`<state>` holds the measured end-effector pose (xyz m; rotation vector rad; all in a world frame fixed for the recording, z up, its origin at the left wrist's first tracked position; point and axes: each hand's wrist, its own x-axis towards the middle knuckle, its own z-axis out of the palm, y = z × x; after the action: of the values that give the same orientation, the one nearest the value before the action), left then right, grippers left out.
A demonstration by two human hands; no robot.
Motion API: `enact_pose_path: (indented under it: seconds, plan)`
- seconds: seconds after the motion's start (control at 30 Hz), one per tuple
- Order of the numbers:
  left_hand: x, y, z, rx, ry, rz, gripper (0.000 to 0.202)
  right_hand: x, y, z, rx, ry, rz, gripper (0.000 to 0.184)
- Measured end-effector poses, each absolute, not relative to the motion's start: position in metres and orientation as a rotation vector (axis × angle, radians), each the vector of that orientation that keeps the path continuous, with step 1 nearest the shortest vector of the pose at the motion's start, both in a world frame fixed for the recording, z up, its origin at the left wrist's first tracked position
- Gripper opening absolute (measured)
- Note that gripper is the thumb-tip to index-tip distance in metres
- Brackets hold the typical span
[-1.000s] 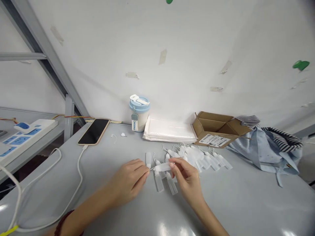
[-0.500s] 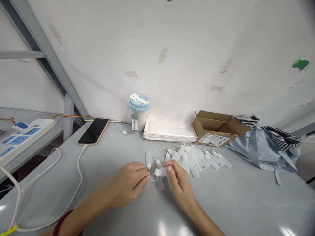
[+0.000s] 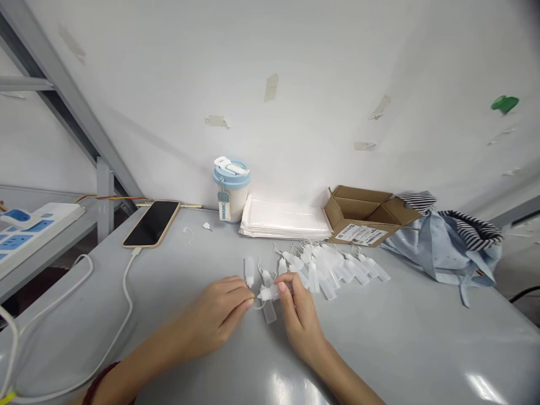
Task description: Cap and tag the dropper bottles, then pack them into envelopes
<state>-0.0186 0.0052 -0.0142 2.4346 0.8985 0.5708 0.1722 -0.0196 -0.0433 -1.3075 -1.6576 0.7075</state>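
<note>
My right hand (image 3: 297, 312) pinches a small clear plastic bottle (image 3: 270, 293) by its body, held sideways just above the grey table (image 3: 379, 337). My left hand (image 3: 221, 315) has its fingertips pinched at the bottle's white cap end, on a thin tether. Two more small bottles (image 3: 258, 275) lie right behind my fingers. A pile of several like bottles (image 3: 333, 265) spreads to the right of my hands.
At the back stand a blue-lidded cup (image 3: 230, 188), a stack of white bags (image 3: 287, 219) and an open cardboard box (image 3: 367, 216). A phone (image 3: 152, 223) on a white cable lies left. Blue striped cloth (image 3: 447, 242) sits right. A power strip (image 3: 29, 225) rests far left.
My right hand has drawn in toward the left hand and turned, bringing the bottle from a level hold to the left fingertips. The view has shifted slightly.
</note>
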Motion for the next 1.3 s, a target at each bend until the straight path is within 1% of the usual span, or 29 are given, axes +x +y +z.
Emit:
enact_pose_path:
  seconds: [0.2, 0.5, 0.83, 1.1, 1.13, 1.17, 1.27, 1.3]
  plan:
    - [-0.020, 0.006, -0.014, 2.427, 0.871, 0.747, 0.025, 0.174, -0.022, -0.042, -1.220, -1.762, 0.684, 0.028]
    - [-0.027, 0.013, -0.007, 2.358, 0.930, 0.834, 0.013, 0.181, -0.016, -0.032, -1.193, -1.847, 0.566, 0.024]
    - [-0.016, 0.011, -0.014, 2.318, 0.839, 1.043, 0.017, 0.175, -0.020, -0.038, -1.143, -1.812, 0.479, 0.021]
    - [-0.013, 0.010, -0.019, 2.369, 0.843, 1.043, 0.014, 0.177, -0.020, -0.038, -1.133, -1.861, 0.499, 0.021]
    - [-0.014, 0.011, -0.018, 2.382, 0.886, 1.026, 0.014, 0.177, -0.019, -0.040, -1.153, -1.857, 0.513, 0.022]
    - [-0.015, 0.012, -0.016, 2.387, 0.957, 0.998, 0.014, 0.177, -0.019, -0.041, -1.181, -1.846, 0.520, 0.028]
    - [-0.021, 0.017, -0.011, 2.318, 1.285, 0.876, 0.017, 0.176, -0.017, -0.044, -1.286, -1.805, 0.465, 0.060]
    - [-0.024, 0.019, -0.010, 2.285, 1.402, 0.845, 0.017, 0.176, -0.017, -0.044, -1.315, -1.816, 0.430, 0.062]
